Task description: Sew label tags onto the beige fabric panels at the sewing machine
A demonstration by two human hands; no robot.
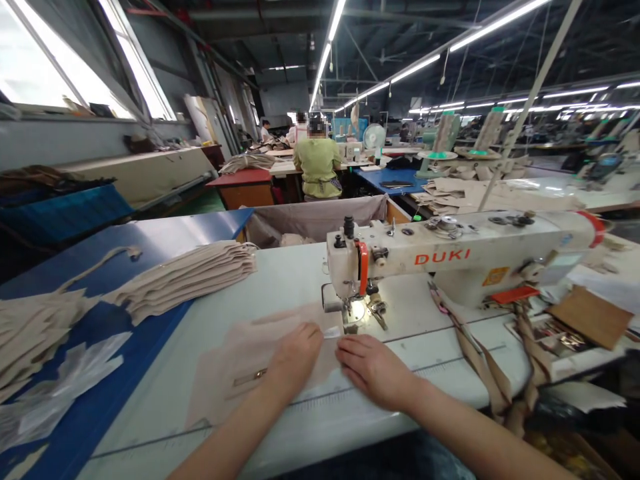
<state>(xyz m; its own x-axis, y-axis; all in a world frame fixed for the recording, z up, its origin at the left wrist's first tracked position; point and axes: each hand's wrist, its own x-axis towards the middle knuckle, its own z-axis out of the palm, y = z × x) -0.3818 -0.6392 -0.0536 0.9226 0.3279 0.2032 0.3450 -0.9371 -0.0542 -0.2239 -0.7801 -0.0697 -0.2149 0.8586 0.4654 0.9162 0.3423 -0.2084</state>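
One thin, flat, pinkish-beige cloth panel (215, 380), prob. light & floppy, best held near edges: L hand (299, 353) curled atop, R hand (370, 368) alongside, grips unclear.

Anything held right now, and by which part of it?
The left hand is on the beige fabric's right part, the right hand at its right edge; whether either pinches it cannot be told.
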